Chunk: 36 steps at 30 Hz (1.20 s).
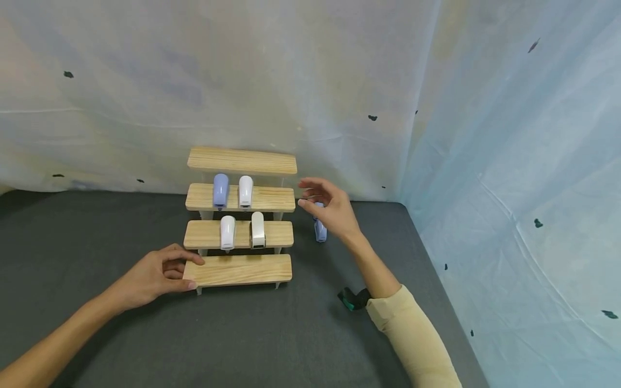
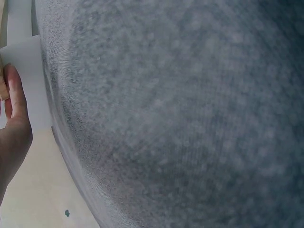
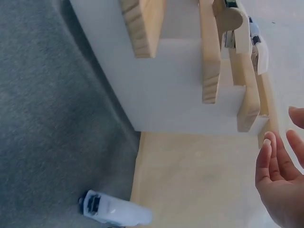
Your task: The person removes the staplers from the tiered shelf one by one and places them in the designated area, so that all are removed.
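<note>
Right sleeve (image 1: 412, 334): cream, closest to your head camera, coming up from lower right.
Left hand (image 1: 157, 275): you're gripping the left end of the lowest board (image 1: 242, 270), thumb by its front edge, index finger toward the back edge.
Right hand (image 1: 335, 210): relaxed, fingers loosely bent, thumb apart from them, holding nothing; just right of the rack (image 1: 277, 199).
Floor-level stapler (image 1: 321, 230): light blue, on the dark tabletop (image 1: 271, 345) below your right hand; another blue piece (image 1: 319, 205) behind it, mostly hidden by your hand, can't tell if separate.
Second board from bottom (image 1: 281, 234): white stapler (image 1: 227, 231) on the left, off-white stapler (image 1: 258, 229) right of it, apart.
Third board from bottom (image 1: 271, 200): periwinkle stapler (image 1: 220, 188) left, glossy white stapler (image 1: 246, 189) just beside it.
Top board (image 1: 242, 160): pale wood like the others, highest and farthest from you.
Black-green object (image 1: 353, 299): by your right cuff, detail unclear.
Backdrop (image 1: 233, 64): pale draped sheet with dark flecks, behind the rack and along your right, bluer there.
</note>
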Available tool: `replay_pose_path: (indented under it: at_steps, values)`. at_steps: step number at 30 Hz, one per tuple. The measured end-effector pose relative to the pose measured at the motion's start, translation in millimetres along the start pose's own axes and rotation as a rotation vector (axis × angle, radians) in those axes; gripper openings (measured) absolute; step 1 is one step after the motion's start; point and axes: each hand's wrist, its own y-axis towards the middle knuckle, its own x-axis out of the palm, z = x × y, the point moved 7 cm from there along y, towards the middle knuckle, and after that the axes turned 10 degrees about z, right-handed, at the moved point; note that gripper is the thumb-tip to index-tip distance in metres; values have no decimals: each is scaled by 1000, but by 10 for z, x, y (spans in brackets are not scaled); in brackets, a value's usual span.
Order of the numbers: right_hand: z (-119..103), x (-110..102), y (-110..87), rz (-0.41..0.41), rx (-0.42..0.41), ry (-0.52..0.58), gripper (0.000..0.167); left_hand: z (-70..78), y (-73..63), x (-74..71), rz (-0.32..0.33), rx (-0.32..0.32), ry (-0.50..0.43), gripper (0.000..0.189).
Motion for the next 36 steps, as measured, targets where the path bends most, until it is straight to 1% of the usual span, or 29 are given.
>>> replay_pose_path:
  at_steps: [6, 9, 16, 22, 30, 36]
  values:
    - [208, 95, 75, -42, -8, 28, 43, -16, 0, 3, 10, -23, 9, 41]
    - [264, 149, 97, -53, -13, 47, 44, -9, -5, 0, 1, -14, 5, 41]
    - [218, 282, 133, -66, -32, 73, 45, -9, -13, 10, -4, -8, -3, 39]
    - [199, 407, 158, -89, 16, 91, 47, -23, -7, 25, -14, 3, -18, 39]
    - [186, 556, 194, -128, 60, 140, 51, -29, -15, 30, -17, -17, -17, 40]
    - [167, 635, 226, -138, 62, 113, 50, -25, -15, 29, -18, -1, -33, 39]
